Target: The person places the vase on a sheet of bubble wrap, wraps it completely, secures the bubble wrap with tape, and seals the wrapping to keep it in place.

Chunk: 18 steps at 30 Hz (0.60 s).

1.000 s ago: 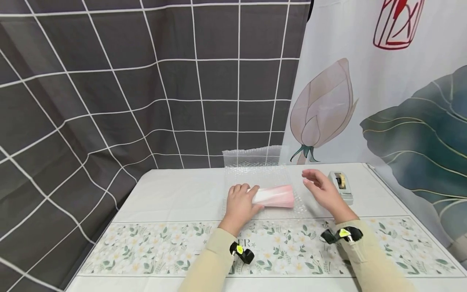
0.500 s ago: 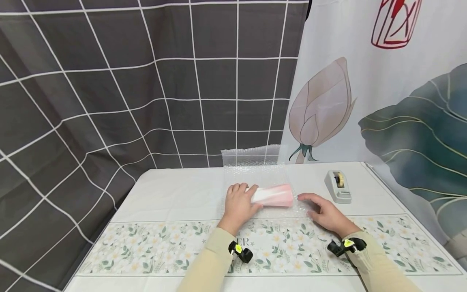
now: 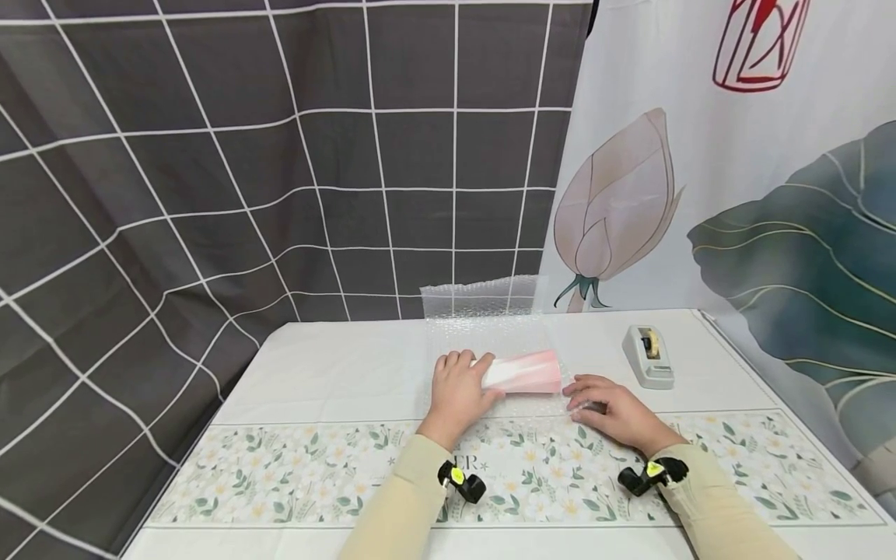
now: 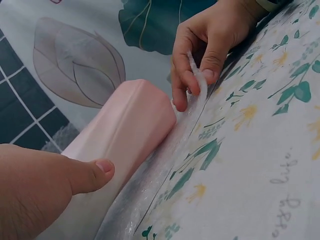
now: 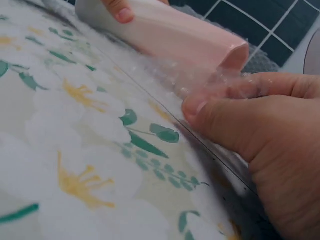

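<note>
White table (image 3: 350, 365) | pink-white vessel (image 3: 525, 373) lying on bubble wrap (image 3: 483, 333) | left hand (image 3: 456, 395) gripping vessel; right hand (image 3: 619, 411) pinching bubble wrap's near-right edge | step: apparently starting a fold-over — next likely calls for steadying vessel, raising edge

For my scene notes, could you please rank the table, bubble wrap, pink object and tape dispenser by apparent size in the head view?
Table
Bubble wrap
Pink object and tape dispenser: too close to rank, since the left hand covers part of the former.
</note>
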### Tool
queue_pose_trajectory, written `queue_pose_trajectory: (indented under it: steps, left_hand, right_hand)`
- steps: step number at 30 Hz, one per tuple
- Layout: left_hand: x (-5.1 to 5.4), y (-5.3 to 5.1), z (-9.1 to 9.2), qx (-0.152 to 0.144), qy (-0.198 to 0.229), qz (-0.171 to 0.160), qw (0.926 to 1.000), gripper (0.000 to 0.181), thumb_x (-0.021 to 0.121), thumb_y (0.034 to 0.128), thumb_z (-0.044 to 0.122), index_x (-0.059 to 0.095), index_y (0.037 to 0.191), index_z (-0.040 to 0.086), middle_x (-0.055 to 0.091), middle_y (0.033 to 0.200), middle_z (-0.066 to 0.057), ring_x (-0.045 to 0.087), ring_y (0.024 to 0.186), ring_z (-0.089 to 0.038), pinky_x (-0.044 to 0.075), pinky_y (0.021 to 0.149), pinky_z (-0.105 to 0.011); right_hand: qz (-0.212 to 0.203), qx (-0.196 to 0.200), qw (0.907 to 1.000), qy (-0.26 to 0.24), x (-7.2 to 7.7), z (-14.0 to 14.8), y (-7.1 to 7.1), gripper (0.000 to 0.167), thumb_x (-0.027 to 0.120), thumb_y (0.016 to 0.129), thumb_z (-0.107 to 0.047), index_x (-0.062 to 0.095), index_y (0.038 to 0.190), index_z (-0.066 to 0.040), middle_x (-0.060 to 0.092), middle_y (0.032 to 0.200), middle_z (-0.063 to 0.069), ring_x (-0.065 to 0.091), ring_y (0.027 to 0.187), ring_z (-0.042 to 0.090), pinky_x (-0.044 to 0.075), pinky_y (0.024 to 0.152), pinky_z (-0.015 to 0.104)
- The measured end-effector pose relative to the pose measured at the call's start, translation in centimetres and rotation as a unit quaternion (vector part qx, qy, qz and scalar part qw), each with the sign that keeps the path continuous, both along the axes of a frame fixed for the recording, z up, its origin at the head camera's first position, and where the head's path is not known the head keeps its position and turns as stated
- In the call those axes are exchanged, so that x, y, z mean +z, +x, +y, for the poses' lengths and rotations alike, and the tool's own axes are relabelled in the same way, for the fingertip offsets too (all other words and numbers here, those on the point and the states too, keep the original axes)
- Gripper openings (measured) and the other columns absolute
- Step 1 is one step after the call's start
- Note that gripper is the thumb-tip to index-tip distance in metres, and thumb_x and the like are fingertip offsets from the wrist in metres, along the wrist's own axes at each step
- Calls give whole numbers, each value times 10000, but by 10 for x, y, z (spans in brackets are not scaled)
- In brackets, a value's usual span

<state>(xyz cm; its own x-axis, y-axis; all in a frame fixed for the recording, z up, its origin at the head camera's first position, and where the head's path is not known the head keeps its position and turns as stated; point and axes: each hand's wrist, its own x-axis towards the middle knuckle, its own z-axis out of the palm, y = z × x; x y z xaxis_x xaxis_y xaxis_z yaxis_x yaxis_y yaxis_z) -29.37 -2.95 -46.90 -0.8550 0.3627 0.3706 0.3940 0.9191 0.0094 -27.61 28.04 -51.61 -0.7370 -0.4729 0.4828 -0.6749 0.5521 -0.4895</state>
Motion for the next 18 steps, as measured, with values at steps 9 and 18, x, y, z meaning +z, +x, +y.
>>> queue_pose_trajectory:
  steps: [9,18]
  left_hand:
    - [14,5,-1,-183,267,-821,9961,705,411,978,678,500,1502,215,571,1320,-78,480,1237,-281,319,1102,-457]
    - [24,9,-1,-274,194,-1283,9912,883,454,893,788,439,1545,192,540,1394,-99,453,1283,-301,290,1139,-475]
  right_hand:
    - [-490,-1132,9924,-42,6,-7,5,70,746,928,-245,775,987,-222,686,1261,146,625,1183,395,457,994,562]
    - [-491,-1419,9882,-295,6,-11,3,109,691,972,-258,762,982,-175,711,1197,148,661,1124,385,482,980,561]
